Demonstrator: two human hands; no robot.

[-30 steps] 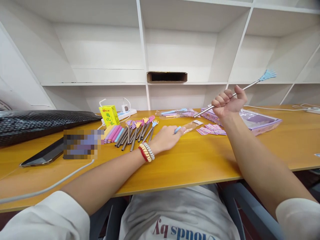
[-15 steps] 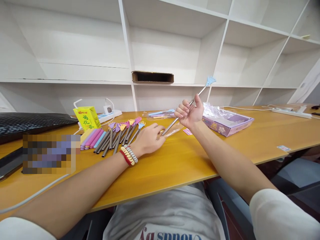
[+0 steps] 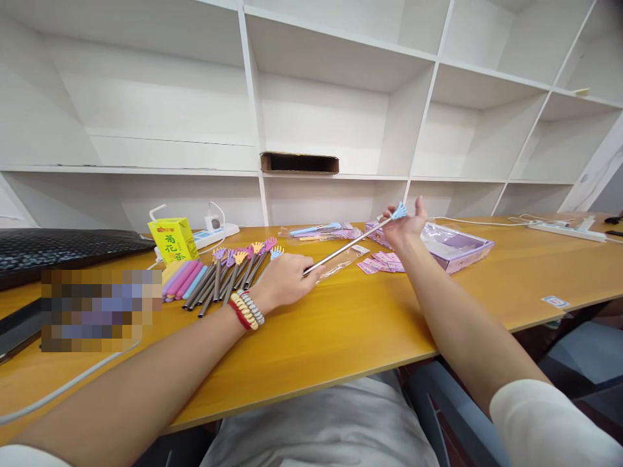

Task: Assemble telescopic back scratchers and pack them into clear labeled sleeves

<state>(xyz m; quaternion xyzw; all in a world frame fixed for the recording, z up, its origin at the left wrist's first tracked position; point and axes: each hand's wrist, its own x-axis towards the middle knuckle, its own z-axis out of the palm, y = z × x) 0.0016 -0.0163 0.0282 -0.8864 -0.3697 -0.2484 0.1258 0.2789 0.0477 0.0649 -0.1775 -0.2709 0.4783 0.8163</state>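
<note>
My left hand (image 3: 287,279) is closed around the lower end of a telescopic back scratcher (image 3: 348,246). Its metal rod slants up to the right and ends in a light blue hand-shaped head. At that head is my right hand (image 3: 407,226), palm up, fingers apart and thumb stretched out; the head lies over the palm and fingers. Beside my left hand lie several other back scratchers (image 3: 221,275) with dark rods and purple, yellow, pink and blue heads. Below the held rod rests a clear plastic sleeve (image 3: 341,261).
Several pink cards (image 3: 382,262) lie near an open purple box (image 3: 467,250) with clear plastic inside. Pastel tubes (image 3: 182,280) and a yellow drink carton (image 3: 172,240) stand to the left. Wrapped back scratchers (image 3: 318,230) lie at the back, before a white shelf unit (image 3: 326,110).
My right hand has slid along the rod to the blue head and loosened its fingers. The back scratcher's head has come down, and its rod shows longer. Pink cards show more fully.
</note>
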